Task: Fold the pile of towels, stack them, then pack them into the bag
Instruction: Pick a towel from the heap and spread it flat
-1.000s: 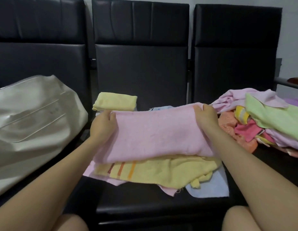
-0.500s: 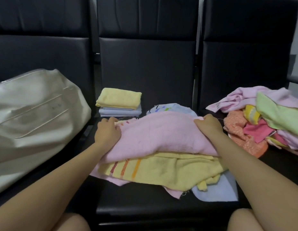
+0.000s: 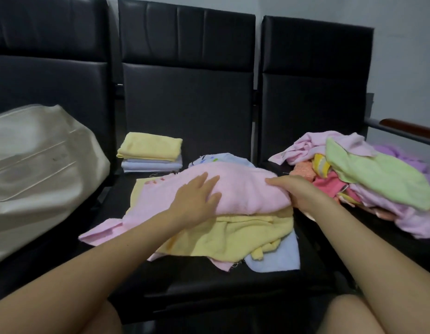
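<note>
Black padded seats (image 3: 185,112) are carrying everything in our head view: the white bag (image 3: 40,169) at left, a folded stack (image 3: 150,153) behind, the unfolded pile (image 3: 368,174) at right. We are pressing our left hand (image 3: 197,201), fingers spread flat, onto the pink towel (image 3: 247,189) on the middle seat, while our right hand (image 3: 298,191) is gripping its right end.

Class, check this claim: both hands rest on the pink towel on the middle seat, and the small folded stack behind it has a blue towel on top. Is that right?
Not quite. In the head view the folded stack's top towel is yellow; the pale blue ones lie beneath. Both the left hand and right hand do rest on the pink towel.
</note>
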{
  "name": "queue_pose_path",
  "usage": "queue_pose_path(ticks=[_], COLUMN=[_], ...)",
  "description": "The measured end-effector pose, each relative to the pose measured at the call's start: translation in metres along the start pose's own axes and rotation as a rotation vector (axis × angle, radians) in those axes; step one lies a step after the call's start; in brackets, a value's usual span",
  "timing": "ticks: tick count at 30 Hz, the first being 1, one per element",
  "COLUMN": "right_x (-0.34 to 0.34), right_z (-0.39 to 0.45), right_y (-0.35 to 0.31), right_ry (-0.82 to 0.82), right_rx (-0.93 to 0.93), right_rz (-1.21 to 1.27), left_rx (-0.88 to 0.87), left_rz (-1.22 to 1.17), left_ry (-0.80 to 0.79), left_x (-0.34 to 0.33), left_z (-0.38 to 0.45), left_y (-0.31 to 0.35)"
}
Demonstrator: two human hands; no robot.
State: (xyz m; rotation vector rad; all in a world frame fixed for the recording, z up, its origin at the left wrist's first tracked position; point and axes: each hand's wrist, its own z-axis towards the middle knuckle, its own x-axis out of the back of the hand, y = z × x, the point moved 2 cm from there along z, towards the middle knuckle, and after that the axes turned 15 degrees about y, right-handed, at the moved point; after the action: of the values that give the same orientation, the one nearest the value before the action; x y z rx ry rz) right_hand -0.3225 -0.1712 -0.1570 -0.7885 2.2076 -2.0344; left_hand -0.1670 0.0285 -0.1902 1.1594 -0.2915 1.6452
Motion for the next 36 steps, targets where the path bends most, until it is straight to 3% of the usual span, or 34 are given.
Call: queue_pose_path(ticks=[3, 8, 10, 11, 13, 15, 18, 22, 27, 31, 33, 36], right_x=[-0.004, -0.039, -0.061, -0.072, -0.088, -0.094, -0.094, -0.084, -0.093, -0.106, -0.109, -0.107], right_z=[-0.005, -0.032, -0.05, -0.059, -0.077, -0.08, -0.071, -0.054, -0.051, -0.055, -0.057, -0.061], right_y=[-0.011, -0.053, -0.066, -0.067, -0.066, -0.066, -0.068, -0.058, -0.045, -0.031, -0.028, -0.029], right_ry=[0.005, -0.047, -0.091, -0.166, -0.329, -0.342, -0.194, 0.054, 0.033, -0.026, -0.043, 0.036], right_rx=[-0.01, 0.169, 0.261, 0.285, 0.286, 0.333, 0.389, 0.55, 0.727, 0.767, 0.699, 0.668], right_rz=[0.142, 0.258, 0.135, 0.093, 0.129, 0.226, 0.318, 0.114, -0.145, -0.582, -0.58, -0.503], left_rx=[0.008, 0.09, 0.328, 0.537, 0.924, 1.031, 0.874, 0.624, 0.511, 0.372, 0.388, 0.374], left_rz=[0.049, -0.282, -0.512, -0.738, -1.203, -1.297, -1.135, -0.781, -0.538, -0.097, 0.021, 0.019], left_ry=[-0.002, 0.173, 0.275, 0.297, 0.204, 0.086, 0.107, 0.175, 0.375, 0.135, 0.055, 0.066], left_x=[-0.003, 0.017, 0.027, 0.031, 0.035, 0.035, 0.031, 0.029, 0.033, 0.017, 0.008, 0.005], left_z=[0.0, 0.005, 0.009, 0.011, 0.012, 0.011, 0.012, 0.017, 0.013, 0.008, 0.004, 0.001], left_y=[0.001, -0.001, 0.0, 0.0, 0.003, 0.004, 0.005, 0.006, -0.002, -0.021, -0.027, -0.027])
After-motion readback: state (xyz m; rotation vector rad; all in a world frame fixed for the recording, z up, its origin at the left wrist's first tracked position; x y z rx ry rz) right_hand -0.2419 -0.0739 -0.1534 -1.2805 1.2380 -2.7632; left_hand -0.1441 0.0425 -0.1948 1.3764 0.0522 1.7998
